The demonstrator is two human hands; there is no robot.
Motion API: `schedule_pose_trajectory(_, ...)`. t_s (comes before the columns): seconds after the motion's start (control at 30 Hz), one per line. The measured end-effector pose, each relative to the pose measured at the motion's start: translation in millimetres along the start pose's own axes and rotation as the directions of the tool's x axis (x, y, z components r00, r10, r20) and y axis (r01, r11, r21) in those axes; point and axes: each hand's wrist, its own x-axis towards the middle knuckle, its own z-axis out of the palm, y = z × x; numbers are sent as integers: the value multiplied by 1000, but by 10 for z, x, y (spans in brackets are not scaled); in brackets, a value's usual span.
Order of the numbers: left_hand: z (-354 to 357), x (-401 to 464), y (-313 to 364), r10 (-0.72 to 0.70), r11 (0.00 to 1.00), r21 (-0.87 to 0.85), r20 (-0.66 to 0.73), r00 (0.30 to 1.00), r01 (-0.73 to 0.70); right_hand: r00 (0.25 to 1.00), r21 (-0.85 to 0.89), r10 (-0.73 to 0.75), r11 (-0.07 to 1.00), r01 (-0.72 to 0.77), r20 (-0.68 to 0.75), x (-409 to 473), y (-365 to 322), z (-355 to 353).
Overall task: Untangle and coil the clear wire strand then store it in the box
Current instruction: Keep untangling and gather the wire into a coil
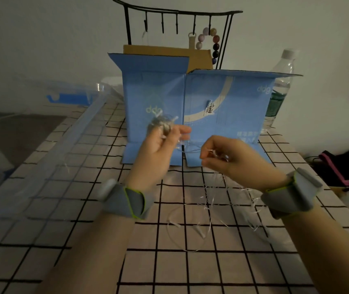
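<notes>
I count two hands, two wristbands, one blue box, one water bottle, one black hook rack.

A home room, set up for small craft work

A checked cloth covers the worktop against a plain white wall; a black hook stand hung with beads, a blue carton, a water bottle and clothes heaped alongside look domestic.
</notes>
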Motion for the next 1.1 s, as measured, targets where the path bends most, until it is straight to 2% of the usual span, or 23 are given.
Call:
schedule_pose_trajectory(0.1, 51, -25, 68, 68, 993, 93, 64, 996, -74, 1000, 18, -14, 1000, 14, 13, 3, -21, -12)
schedule_pose_trajectory(0.23, 94, -75, 95, 55, 983, 165, 156, 986, -81, 999, 22, -25, 999, 25, 25, 11, 17, 28)
schedule_pose_trajectory(0.3, 126, -95, 112, 57, 981, 177, 157, 986, -84, 999, 42, -25, 999, 24, 20, 12, 37, 44)
schedule_pose_trajectory(0.43, 108, -56, 112, 10, 1000, -18, -39, 999, -11, 1000, 64, -9, 998, 9, 2, 10, 74, 61)
schedule_pose_trajectory(0.5, 65, -4, 96, -58, 983, -182, -171, 984, 26, 1000, -21, -21, 1000, 21, -17, 0, 116, 74)
schedule_pose_trajectory(0.53, 32, 27, 87, -125, 940, -337, -224, 967, 43, 999, -97, -43, 994, 40, -29, -10, 146, 82)
schedule_pose_trajectory(0.6, -42, 91, 77, -266, 750, -660, -258, 929, 32, 996, -250, -78, 966, 63, -49, -26, 207, 97)
schedule_pose_trajectory(0.63, -80, 111, 88, -314, 653, -757, -253, 915, 15, 995, -305, -87, 950, 66, -55, -31, 234, 106)
schedule_pose_trajectory(0.7, -121, 131, 86, -375, 514, -858, -235, 897, -10, 994, -366, -96, 928, 70, -52, -28, 271, 142)
schedule_pose_trajectory(0.77, -108, 128, 68, -367, 461, -887, -194, 910, -3, 996, -386, -89, 918, 90, 22, -5, 237, 198)
schedule_pose_trajectory(0.83, -34, 106, 39, -309, 550, -834, -161, 937, 38, 987, -374, -84, 918, 129, 135, 24, 155, 251)
schedule_pose_trajectory(0.87, 15, 88, 21, -279, 641, -765, -160, 947, 60, 983, -347, -83, 928, 137, 164, 38, 111, 259)
schedule_pose_trajectory(0.97, 124, 15, -11, -187, 918, -379, -160, 969, 114, 990, -224, -80, 969, 103, 113, 73, 9, 209)
schedule_pose_trajectory(1.03, 158, -33, -14, -170, 978, -133, -62, 983, 161, 994, -110, -96, 989, 100, 42, 74, -47, 147)
schedule_pose_trajectory(1.1, 186, -85, 48, -205, 979, -5, 48, 978, 206, 996, 54, -93, 994, 94, -7, 56, -117, 72)
